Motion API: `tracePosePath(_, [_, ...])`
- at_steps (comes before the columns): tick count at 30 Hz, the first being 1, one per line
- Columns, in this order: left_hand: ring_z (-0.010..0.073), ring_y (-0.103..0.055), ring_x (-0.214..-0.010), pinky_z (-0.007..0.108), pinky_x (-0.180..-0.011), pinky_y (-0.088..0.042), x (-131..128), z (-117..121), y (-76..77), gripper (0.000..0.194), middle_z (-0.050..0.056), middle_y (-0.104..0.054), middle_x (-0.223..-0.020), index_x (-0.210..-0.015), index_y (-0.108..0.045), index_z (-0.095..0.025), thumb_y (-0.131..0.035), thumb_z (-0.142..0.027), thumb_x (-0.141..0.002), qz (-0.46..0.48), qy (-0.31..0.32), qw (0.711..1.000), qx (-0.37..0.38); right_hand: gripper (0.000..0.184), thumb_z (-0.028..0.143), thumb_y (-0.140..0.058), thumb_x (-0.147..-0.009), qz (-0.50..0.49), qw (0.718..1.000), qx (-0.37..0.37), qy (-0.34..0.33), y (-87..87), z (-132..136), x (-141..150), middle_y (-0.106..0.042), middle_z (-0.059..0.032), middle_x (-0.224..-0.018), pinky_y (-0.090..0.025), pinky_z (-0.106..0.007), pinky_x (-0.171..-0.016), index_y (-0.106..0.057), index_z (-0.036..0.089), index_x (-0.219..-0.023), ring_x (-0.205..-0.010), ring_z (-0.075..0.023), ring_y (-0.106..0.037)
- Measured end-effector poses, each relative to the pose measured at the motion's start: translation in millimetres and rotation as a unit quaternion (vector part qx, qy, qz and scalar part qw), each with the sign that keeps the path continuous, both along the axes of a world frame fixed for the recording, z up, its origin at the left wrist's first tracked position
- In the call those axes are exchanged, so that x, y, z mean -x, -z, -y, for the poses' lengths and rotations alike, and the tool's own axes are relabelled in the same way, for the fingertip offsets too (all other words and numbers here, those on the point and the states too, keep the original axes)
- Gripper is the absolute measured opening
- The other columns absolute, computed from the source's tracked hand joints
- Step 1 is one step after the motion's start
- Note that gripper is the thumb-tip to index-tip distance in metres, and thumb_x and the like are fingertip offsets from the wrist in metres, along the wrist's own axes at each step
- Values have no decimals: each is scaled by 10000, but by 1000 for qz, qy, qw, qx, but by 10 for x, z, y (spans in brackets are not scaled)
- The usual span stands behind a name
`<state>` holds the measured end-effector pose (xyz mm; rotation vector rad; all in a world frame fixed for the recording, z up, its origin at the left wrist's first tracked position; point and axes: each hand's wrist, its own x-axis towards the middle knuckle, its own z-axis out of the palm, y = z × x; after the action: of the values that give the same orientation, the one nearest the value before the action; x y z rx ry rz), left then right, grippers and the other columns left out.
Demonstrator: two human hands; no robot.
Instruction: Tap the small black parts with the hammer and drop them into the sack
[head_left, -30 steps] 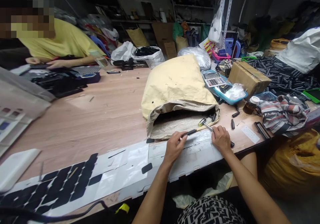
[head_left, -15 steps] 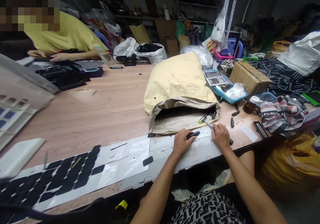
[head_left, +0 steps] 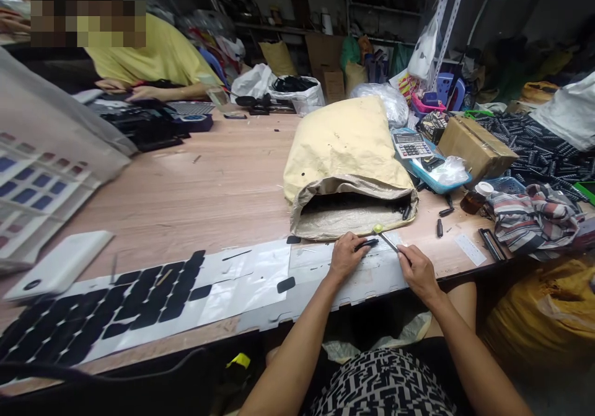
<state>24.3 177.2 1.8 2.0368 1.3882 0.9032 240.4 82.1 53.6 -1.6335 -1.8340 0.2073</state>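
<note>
My left hand (head_left: 344, 257) is closed on a short black handle-like piece (head_left: 368, 243), low over the grey-white board (head_left: 320, 283) at the table's near edge. My right hand (head_left: 418, 271) grips the metal shaft of a small hammer (head_left: 388, 241). Its yellow-green head lies just in front of the sack mouth, close to the black piece; whether they touch I cannot tell. Beyond both hands lies a cream sack (head_left: 341, 140), its mouth facing me, with dark pieces at the right of the opening. A loose black handle piece (head_left: 439, 228) rests to the right.
At the right are a blue basket (head_left: 444, 183) with a calculator (head_left: 413, 146), a cardboard box (head_left: 476, 146), a brown bottle (head_left: 473, 201) and striped cloth (head_left: 532, 214). Black pads (head_left: 153, 295) cover white sheets at left. A person in yellow (head_left: 171, 53) works across the table.
The view has shifted slightly, moving the scene rightward. The hammer's head has swung nearer the black piece, and my right hand has turned. My left hand still holds the piece.
</note>
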Motion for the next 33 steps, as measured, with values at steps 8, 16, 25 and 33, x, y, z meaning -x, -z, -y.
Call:
tracePosePath(8, [186,-572,-856,342,-833,-452,-1,1,6,124,12,-593,-844,-928,-785,-266,-699,-249,-840,-19,5,1000,-9,318,283,-418,-1015,64,997,-4,-35,19,139,139,-687,-66,-951,-524,-282,-859,-673,209,-1191,-937,-183,-653])
tracePosePath(16, [196,-584,-869,360,-845,-463,-9,2,-12,237,15,-601,-851,-1064,-776,-283,-704,-283,-838,-7,0,1000,2,317,288,-429,-1007,39,999,-9,-5,23,103,57,-697,-63,-1017,-527,-275,-876,-668,225,-1206,-957,-173,-662])
tracePosePath(25, [204,-606,-894,356,-855,-461,-5,7,-29,204,20,-616,-853,-1021,-780,-263,-699,-275,-834,-4,1,1000,5,300,282,-468,-985,69,997,1,35,48,-65,-77,-693,-58,-997,-496,-265,-852,-682,223,-1187,-945,-178,-649])
tracePosePath(33, [197,-598,-870,340,-834,-471,33,7,-35,195,15,-609,-861,-969,-727,-219,-719,-207,-774,28,1,1000,11,277,234,-509,-950,168,979,-19,114,191,-592,-175,-649,-68,-928,-412,-301,-816,-708,204,-1140,-900,-209,-550])
